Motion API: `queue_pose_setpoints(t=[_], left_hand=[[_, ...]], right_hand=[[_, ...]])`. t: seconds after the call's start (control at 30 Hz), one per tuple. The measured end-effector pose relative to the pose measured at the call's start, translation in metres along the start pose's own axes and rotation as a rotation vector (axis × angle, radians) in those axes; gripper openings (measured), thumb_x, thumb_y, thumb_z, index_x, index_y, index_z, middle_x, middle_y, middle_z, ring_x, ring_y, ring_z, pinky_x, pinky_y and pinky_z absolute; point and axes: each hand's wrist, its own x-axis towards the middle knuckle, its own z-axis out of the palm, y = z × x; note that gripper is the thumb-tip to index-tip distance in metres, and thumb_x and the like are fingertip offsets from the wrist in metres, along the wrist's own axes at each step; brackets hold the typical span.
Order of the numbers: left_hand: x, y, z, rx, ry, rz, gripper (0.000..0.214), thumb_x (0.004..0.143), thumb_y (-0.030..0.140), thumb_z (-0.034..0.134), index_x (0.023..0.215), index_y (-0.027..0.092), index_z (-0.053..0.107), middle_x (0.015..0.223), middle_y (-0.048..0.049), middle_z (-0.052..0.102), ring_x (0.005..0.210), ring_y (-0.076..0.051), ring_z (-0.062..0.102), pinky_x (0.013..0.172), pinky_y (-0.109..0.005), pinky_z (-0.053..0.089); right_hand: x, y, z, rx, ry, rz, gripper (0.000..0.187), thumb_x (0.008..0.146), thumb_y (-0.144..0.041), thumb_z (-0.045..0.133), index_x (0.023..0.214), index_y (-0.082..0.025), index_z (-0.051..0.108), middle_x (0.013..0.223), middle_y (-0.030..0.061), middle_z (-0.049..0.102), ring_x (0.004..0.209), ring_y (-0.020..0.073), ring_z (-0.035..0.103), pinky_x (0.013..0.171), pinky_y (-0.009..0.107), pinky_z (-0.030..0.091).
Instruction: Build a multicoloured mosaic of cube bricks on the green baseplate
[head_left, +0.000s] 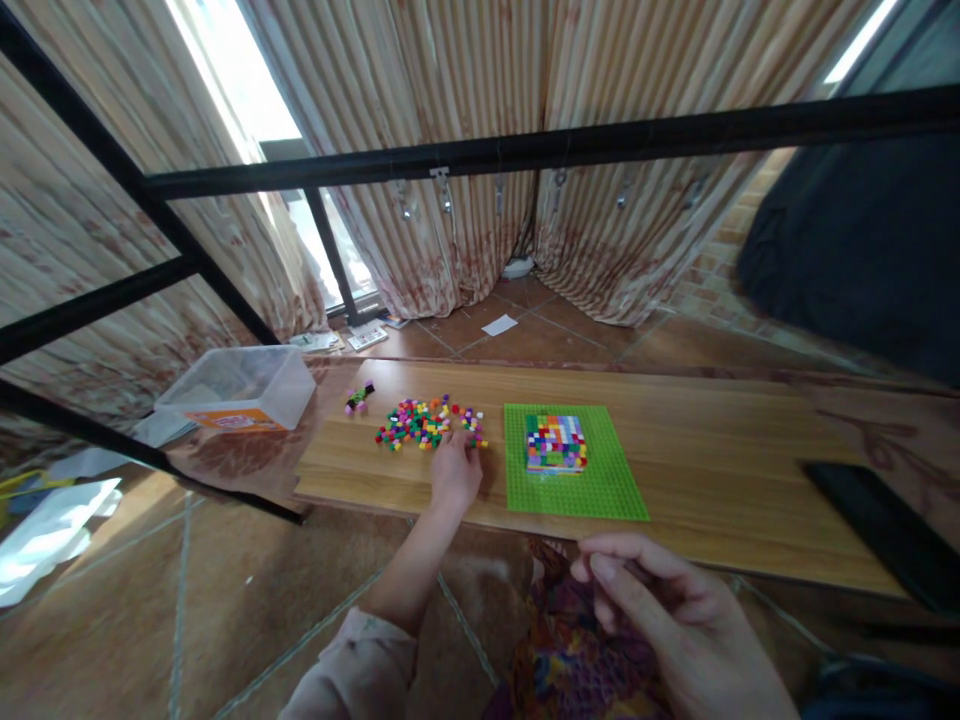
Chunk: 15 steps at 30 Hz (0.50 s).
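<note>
My left hand (456,472) reaches down to the near right side of a pile of small coloured bricks (412,424) on the wooden board. Its fingers are curled in and touch the bricks; what lies between the fingertips is hidden. To its right is a green studded baseplate (600,495) carrying a low square block structure (555,443) of many-coloured bricks. My right hand (664,610) hangs in front of the board's near edge, thumb and fingers pinched together. Anything in that pinch is too small to make out.
The wooden board (705,440) stands low over a tiled floor. A small brick cluster (359,398) lies at its far left, a dark flat object (877,525) at its right end. Left are a clear plastic bin (247,385) and a black metal frame (232,492).
</note>
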Motion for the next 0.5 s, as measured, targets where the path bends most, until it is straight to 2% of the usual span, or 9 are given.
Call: queue_pose_setpoints(t=[0.2,0.3,0.5], left_hand=[[0.001,-0.002,0.002,0.053,-0.003,0.026,0.02,0.078,0.008,0.05,0.088,0.02,0.063,0.089,-0.0058,0.062,0.081,-0.019,0.06,0.074,-0.03,0.046],[-0.001,-0.004,0.003,0.054,0.024,0.018,0.017,0.081,0.01,0.05,0.087,0.019,0.062,0.09,-0.006,0.062,0.082,-0.019,0.06,0.073,-0.029,0.045],[-0.011,-0.004,0.003,-0.163,0.051,0.014,0.013,0.084,0.014,0.05,0.09,0.017,0.061,0.089,-0.0052,0.064,0.082,-0.016,0.06,0.074,-0.027,0.046]], right_hand=[[0.001,0.0,0.0,-0.009,-0.028,0.02,0.016,0.072,-0.037,0.074,0.082,-0.024,0.074,0.071,0.0024,0.071,0.053,0.0079,0.057,0.051,0.016,0.047],[0.002,0.0,0.0,0.001,-0.007,0.01,0.018,0.069,-0.038,0.076,0.078,-0.023,0.074,0.067,0.0023,0.071,0.05,0.0076,0.056,0.048,0.016,0.046],[0.0,0.001,0.0,0.03,-0.001,0.014,0.016,0.074,-0.037,0.073,0.082,-0.024,0.074,0.07,0.0015,0.071,0.052,0.0069,0.056,0.049,0.015,0.045]])
